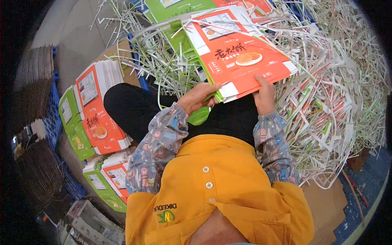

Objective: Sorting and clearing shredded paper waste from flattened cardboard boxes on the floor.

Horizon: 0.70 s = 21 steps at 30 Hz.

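A stack of flat printed carton sheets (pixel 232 53), red on top with green edges beneath, lies over my lap and reaches away from me. My left hand (pixel 200 97) is closed on its near left corner, fingers curled under the edge. My right hand (pixel 264 94) grips the near edge farther right, thumb on the top sheet and fingers hidden below. A rounded green piece (pixel 199 117) hangs beneath my left hand; what it belongs to is hidden.
Tangled paper trimmings (pixel 322 106) heap up on the right and around the stack. Stacked red cartons (pixel 100 110) and green cartons (pixel 75 126) lie to my left. Beyond them stands a blue plastic pallet (pixel 53 114) beside brown cardboard piles (pixel 34 81). More green sheets (pixel 179 10) lie at the far side.
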### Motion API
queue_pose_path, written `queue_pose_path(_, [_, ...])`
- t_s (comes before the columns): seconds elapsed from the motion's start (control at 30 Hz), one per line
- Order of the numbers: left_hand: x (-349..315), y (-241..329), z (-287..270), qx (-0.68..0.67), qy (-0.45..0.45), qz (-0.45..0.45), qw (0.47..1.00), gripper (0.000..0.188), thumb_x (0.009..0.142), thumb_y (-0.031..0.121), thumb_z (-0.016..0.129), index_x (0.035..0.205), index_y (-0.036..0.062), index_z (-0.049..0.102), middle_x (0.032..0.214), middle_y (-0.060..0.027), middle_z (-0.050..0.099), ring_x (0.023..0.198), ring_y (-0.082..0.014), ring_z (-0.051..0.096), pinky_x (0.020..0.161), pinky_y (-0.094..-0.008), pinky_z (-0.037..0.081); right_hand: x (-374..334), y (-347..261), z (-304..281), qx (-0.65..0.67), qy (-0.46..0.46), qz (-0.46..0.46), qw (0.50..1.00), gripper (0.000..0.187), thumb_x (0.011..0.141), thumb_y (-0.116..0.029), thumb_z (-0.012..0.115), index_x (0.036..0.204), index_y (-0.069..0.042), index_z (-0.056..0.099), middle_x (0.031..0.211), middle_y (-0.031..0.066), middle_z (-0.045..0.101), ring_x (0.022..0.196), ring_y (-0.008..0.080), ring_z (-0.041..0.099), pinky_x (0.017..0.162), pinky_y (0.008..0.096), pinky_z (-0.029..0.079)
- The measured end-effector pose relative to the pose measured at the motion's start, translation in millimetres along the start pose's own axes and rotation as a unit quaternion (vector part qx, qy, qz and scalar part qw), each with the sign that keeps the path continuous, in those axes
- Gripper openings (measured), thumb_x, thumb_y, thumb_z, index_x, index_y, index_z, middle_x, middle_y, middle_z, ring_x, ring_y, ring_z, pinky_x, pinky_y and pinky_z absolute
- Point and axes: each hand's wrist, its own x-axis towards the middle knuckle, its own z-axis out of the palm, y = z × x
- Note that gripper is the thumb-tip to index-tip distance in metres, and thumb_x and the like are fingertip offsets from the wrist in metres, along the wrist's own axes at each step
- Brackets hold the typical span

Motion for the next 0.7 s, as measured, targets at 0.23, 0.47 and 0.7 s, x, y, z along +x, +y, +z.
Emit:
queue_pose_path(0.23, [-7, 10, -18, 0.198, -0.022, 0.017, 0.98, 0.022, 0.08, 0.028, 0.055, 0.078, 0.0065, 0.055, 0.049, 0.003, 0.041, 0.039, -0.0053, 0.033, 0.038, -0.0196, 0.025, 18, -35, -16, -0.004, 0.005, -0.082, 0.997, 0.033, 0.071, -0.001, 0.056, 0.102, 0.005, 0.045, 0.095, 0.0115, 0.053, 0.083, 0.0219, 0.056, 0.073, 0.0309, 0.048])
queue_pose_path(0.47, [-44, 71, -97, 0.848, 0.059, 0.149, 0.505, 0.02, 0.076, 0.03, 0.051, 0.085, 0.015, 0.061, 0.071, -0.0137, 0.057, 0.066, -0.0286, 0.057, 0.056, -0.0384, 0.044, 23, -110, -43, -0.071, -0.006, -0.015, 0.997, 0.026, 0.071, -0.005, 0.056, 0.095, 0.005, 0.051, 0.095, 0.0117, 0.056, 0.083, 0.0225, 0.057, 0.074, 0.0316, 0.048])
queue_pose_path(0.7, [-159, 119, -260, 0.813, 0.431, -0.052, 0.388, 0.036, 0.078, 0.037, 0.047, 0.095, 0.0072, 0.058, 0.078, -0.0161, 0.059, 0.077, -0.0298, 0.058, 0.064, -0.0406, 0.045, 24, -128, -62, -0.05, -0.004, -0.032, 0.998, 0.038, 0.071, -0.006, 0.057, 0.105, 0.003, 0.045, 0.097, 0.0124, 0.055, 0.085, 0.0231, 0.057, 0.076, 0.033, 0.048])
